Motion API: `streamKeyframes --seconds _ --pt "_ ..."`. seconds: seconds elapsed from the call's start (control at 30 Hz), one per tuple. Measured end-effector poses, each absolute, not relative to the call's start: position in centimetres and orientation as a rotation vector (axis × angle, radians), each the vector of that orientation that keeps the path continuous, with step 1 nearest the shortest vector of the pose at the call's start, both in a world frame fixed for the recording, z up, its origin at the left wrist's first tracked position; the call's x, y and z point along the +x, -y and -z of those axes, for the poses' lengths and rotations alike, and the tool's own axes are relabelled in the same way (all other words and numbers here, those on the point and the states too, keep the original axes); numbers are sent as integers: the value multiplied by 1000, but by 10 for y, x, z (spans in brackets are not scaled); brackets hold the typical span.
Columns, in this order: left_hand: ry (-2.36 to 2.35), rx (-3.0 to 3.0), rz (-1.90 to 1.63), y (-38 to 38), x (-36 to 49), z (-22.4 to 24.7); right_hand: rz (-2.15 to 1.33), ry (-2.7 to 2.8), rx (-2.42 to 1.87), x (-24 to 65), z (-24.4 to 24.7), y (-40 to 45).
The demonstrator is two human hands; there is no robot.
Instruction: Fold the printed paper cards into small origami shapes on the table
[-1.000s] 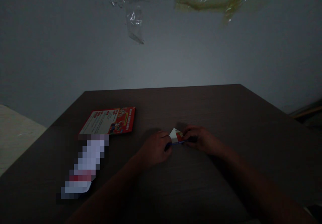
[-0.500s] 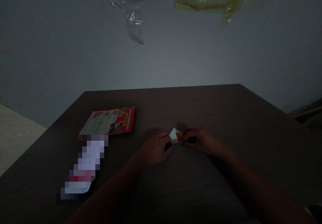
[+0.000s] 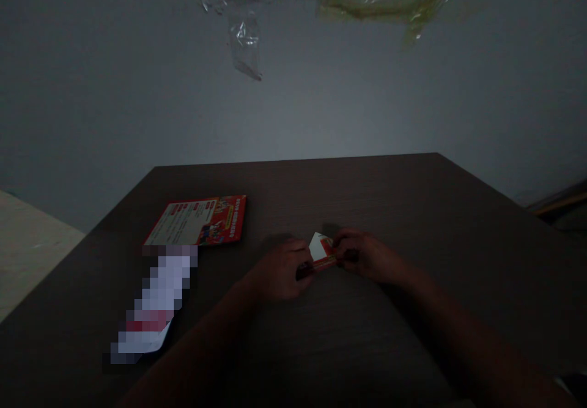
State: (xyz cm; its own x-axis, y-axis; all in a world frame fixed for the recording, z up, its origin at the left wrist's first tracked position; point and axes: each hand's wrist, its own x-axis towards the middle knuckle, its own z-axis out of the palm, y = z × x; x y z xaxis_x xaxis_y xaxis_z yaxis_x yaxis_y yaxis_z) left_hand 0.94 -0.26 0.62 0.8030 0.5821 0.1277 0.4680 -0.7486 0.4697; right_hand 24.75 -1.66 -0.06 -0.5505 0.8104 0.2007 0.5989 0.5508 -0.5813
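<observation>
Between my two hands is a small folded piece of paper (image 3: pixel 318 248), white on top with red printed parts at its right side and along its near edge. Its far end comes to a point. My left hand (image 3: pixel 287 270) pinches the left side, thumb toward me and fingers curled over. On the right side, my right hand (image 3: pixel 362 254) grips it with bent fingers. Both hands rest low over the dark wooden table (image 3: pixel 367 194). My fingers cover the paper's two ends, and the dim light hides fine detail.
A red and white printed booklet or sheet (image 3: pixel 197 221) lies on the table to the left. Nearer me, left of my left forearm, is a long pale object (image 3: pixel 158 304), blurred by pixel blocks. A grey wall (image 3: pixel 321 108) with tape scraps (image 3: pixel 376 7) stands behind the table.
The paper's near edge has folded or turned, so a red printed strip now shows there where it was pale before. My hands have barely shifted and still hold both sides.
</observation>
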Motion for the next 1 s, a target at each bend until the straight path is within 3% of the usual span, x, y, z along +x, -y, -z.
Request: streamKeyframes --seconds 0.57,1.0 --pt "-665 2494 -384 -1 7 -14 -494 2515 -878 224 -6 28" --pt "-697 2413 -398 -4 7 -8 -496 2502 -1024 211 -5 34"
